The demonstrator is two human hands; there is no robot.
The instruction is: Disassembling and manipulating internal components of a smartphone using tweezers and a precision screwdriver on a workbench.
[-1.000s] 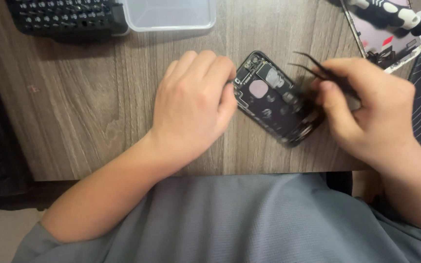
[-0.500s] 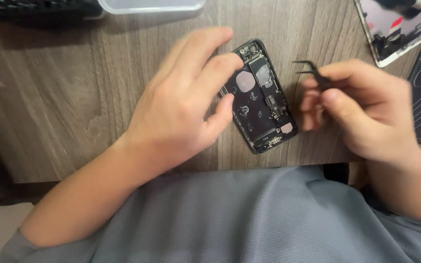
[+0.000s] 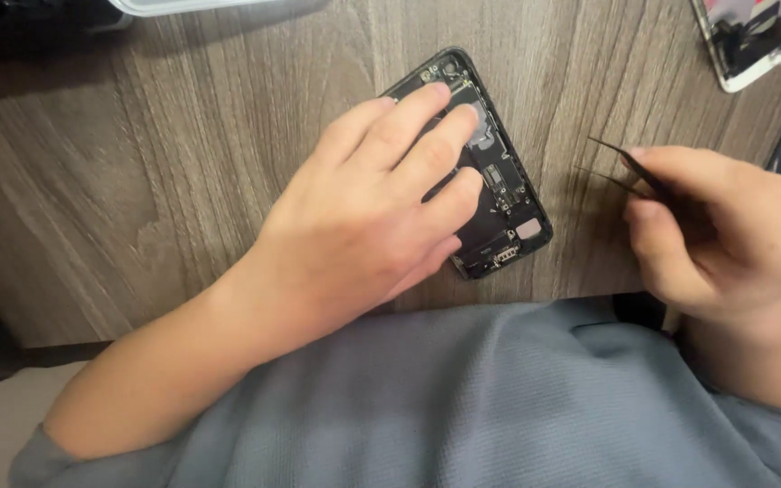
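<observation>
resting flat on the opened black smartphone body with its exposed circuit parts [image 3: 508,203], the left hand [image 3: 363,230] spreads its fingers [image 3: 409,117] over the upper and middle part of the device, pressing it down rather than closing around it; the hand is open, palm down. the phone lies tilted on the grey-brown wood-grain tabletop [image 3: 137,181], its top end toward 11 o'clock and its bottom end, with the connector parts showing, toward 5 o'clock, just short of the table's near edge. the lower right part of the phone stays uncovered.

at 3 o'clock from the phone, apart from it, the right hand [image 3: 725,235] is clenched on a pair of thin black pointed tweezers [image 3: 630,167], whose two tips point toward 10 o'clock and hover over bare wood, not touching the phone.

at 1 o'clock, in the far corner, lies a white-framed detached screen panel [image 3: 752,45], partly cut off. at 11 o'clock a clear plastic container edge [image 3: 183,5] and a dark object [image 3: 29,18] sit at the top border. the person's grey ribbed shirt [image 3: 463,407] fills the 6 o'clock side.
</observation>
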